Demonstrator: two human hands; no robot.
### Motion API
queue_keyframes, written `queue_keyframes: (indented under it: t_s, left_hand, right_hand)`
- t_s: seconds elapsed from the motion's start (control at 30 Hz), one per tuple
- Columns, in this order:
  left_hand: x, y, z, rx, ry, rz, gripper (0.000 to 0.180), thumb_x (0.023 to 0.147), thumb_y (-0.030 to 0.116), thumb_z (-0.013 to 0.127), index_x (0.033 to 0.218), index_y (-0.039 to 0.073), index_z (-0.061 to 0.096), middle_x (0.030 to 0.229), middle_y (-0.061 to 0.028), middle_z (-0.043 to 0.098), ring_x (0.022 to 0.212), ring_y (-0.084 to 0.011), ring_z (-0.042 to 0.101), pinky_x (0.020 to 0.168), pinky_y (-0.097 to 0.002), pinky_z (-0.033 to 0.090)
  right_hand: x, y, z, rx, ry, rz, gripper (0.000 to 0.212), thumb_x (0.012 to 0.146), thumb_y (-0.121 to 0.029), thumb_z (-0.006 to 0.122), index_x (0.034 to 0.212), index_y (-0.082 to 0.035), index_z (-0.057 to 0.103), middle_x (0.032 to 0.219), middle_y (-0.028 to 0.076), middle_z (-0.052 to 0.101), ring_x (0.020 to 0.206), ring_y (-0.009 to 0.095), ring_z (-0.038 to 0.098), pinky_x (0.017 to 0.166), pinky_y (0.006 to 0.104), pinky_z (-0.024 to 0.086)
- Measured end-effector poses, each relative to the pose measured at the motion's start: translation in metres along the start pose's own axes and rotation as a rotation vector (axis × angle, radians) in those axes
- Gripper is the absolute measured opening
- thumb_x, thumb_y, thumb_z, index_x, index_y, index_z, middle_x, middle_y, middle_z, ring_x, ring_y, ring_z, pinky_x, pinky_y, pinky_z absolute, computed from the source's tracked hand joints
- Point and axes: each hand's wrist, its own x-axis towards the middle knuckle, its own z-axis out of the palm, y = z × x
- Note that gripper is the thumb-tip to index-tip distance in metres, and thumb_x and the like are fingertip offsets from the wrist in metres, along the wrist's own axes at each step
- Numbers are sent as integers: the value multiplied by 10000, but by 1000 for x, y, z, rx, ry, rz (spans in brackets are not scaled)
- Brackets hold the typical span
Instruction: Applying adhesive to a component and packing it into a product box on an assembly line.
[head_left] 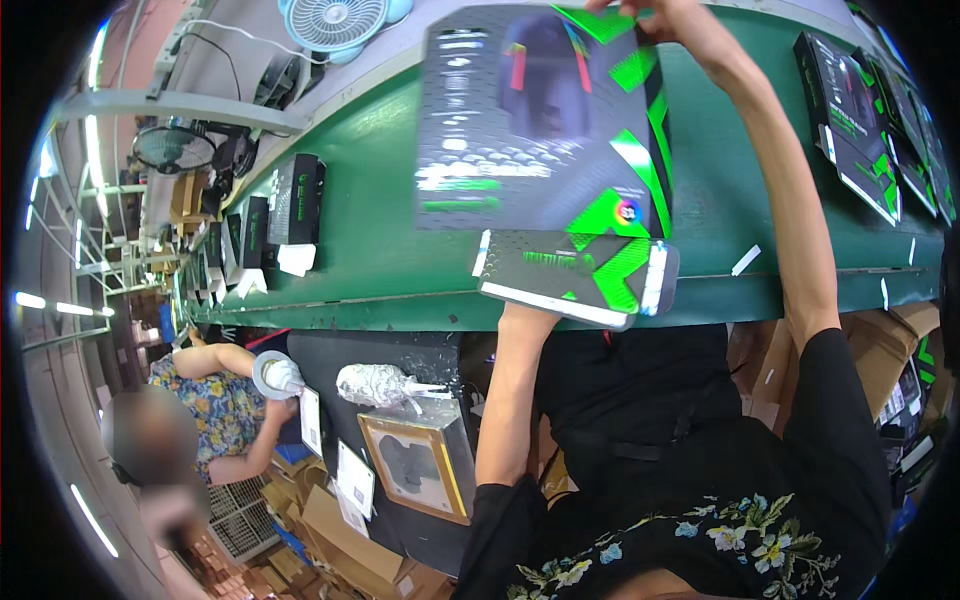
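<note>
A large black and green printed box (pixel 460 120), with a picture of a dark computer mouse on its front, stands in front of me over the green bench. Its lower end flap (pixel 545 262) is folded out toward me and has pale edges. My right hand (pixel 672 22) is closed on the box's upper right corner, partly cut off by the frame's top edge. Only the wrist end of my left hand (pixel 530 318) shows below the flap. The fingers of that hand are hidden behind the flap, so what they grip cannot be seen.
Similar boxes (pixel 845 120) stand at the right, and smaller black boxes (pixel 295 200) at the left of the green bench (pixel 370 200). A blue fan (pixel 335 22) is at the back. At lower left, a co-worker (pixel 215 400) handles a tape roll (pixel 275 372) near a wooden-framed block (pixel 415 465).
</note>
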Motion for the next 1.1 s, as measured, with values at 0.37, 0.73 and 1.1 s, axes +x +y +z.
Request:
queue_keyframes:
  t_s: [0.37,0.73,1.1]
  left_hand:
    - [83,28,44,904,-16,230,569,946,408,476,1500,320,381,1595,-246,189,1446,-468,248,1062,-739,230]
    - [75,27,41,79,-115,63,584,990,398,450,1534,266,284,1596,-202,203,1462,-387,244,1114,-630,252]
    - [68,20,65,-637,274,-22,577,1007,320,471,1516,114,293,1551,-193,296,1449,-304,265,1145,-490,279]
  right_hand:
    - [21,87,46,752,-493,-491,362,992,-401,552,763,-156,417,1340,256,517,1331,266,481,1116,380,372]
    - [-41,40,112,-1105,147,-532,414,953,-419,580,1194,-84,609,1454,264,422,1416,428,323,1140,595,262]
    - [-92,16,160,-1134,-190,-608,293,982,-284,538,1260,-205,589,1538,193,323,1424,484,240,1055,744,194]
